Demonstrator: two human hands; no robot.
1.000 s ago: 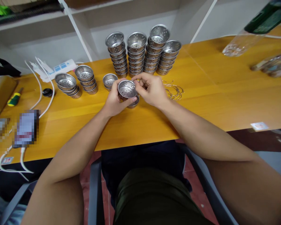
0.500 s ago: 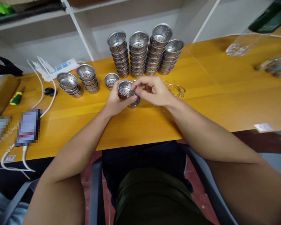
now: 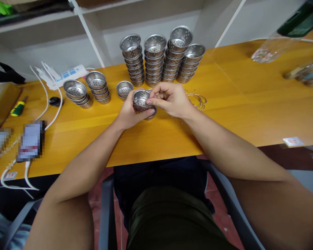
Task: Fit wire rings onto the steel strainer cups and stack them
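A perforated metal cup [image 3: 141, 99] is in my left hand [image 3: 129, 113], whose fingers and thumb wrap round its side. My right hand [image 3: 169, 99] pinches at the cup's right rim; whatever its fingertips hold is too small to make out. Partly hidden behind my hands, another perforated cup [image 3: 151, 114] shows on the table. Just left of my hands stands a short stack of cups [image 3: 124, 89]. Several thin wire rings [image 3: 198, 100] lie right of my right hand.
Tall stacks of perforated cups [image 3: 153, 59] line the table's back. Two shorter stacks [image 3: 75, 92] stand left, near a power strip [image 3: 73, 73], a screwdriver [image 3: 18, 107] and a phone [image 3: 31, 140] with white cables. A clear bottle [image 3: 271, 47] is at the right.
The held cup and my left hand have shifted very slightly right. My right hand's fingertips have moved a little at the rim; the stacks are unchanged.
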